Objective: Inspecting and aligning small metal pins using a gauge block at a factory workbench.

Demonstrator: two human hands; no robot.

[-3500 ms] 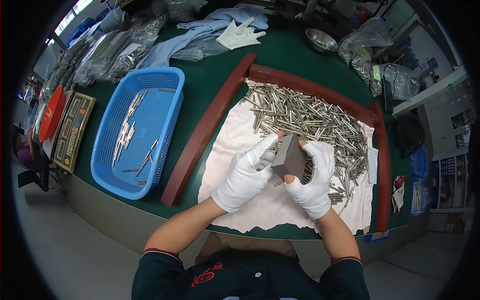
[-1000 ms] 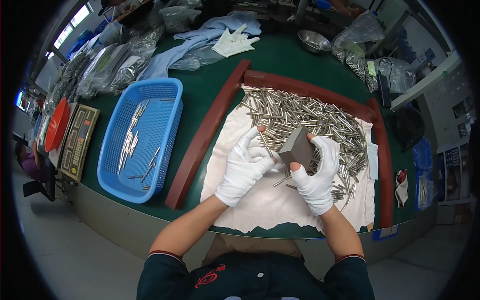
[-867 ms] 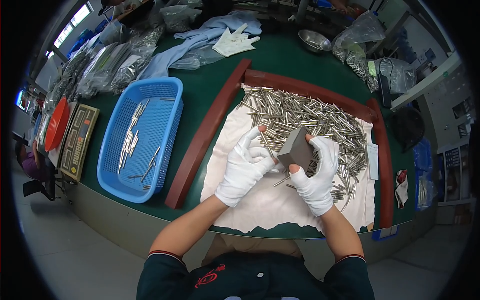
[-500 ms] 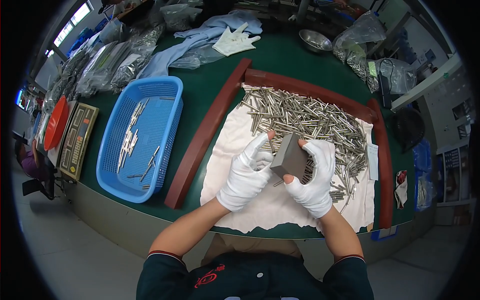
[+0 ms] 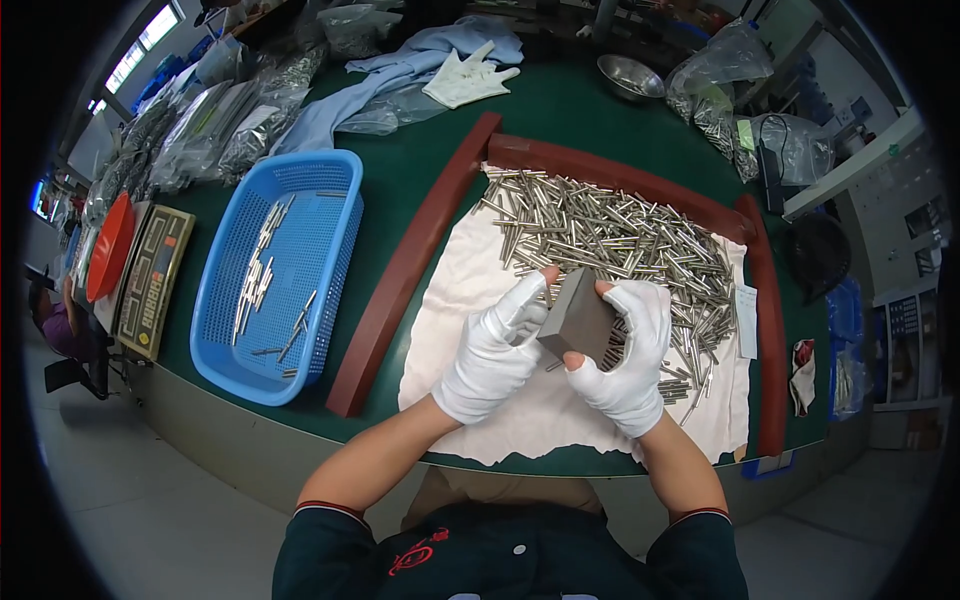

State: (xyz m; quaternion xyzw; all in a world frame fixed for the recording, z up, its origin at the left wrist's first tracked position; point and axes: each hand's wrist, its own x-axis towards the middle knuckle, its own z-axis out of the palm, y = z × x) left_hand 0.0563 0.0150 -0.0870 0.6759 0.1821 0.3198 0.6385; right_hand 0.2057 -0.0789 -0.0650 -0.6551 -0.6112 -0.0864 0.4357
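Observation:
My right hand (image 5: 630, 365), in a white glove with bare fingertips, grips a dark grey rectangular block (image 5: 582, 318) tilted above the cloth. Close by the block's left side is my left hand (image 5: 492, 350), gloved the same way, its fingers curled in; whatever they hold is hidden. Beneath and beyond both hands spreads a heap of short shiny metal pins (image 5: 610, 230) on a pale pink cloth (image 5: 455, 300). Some pins show through the gap between the block and my right palm; I cannot tell whether they are held.
Dark red bars (image 5: 415, 270) frame the cloth on three sides. To the left stands a blue plastic basket (image 5: 205, 310) with several pins inside. A white glove (image 5: 470, 78), a metal bowl (image 5: 630, 78) and bagged parts (image 5: 715, 110) lie at the back. A person (image 5: 68, 325) sits far left.
My left fingertips have shifted slightly right and the block has moved a touch left. My right hand keeps its grip on the block.

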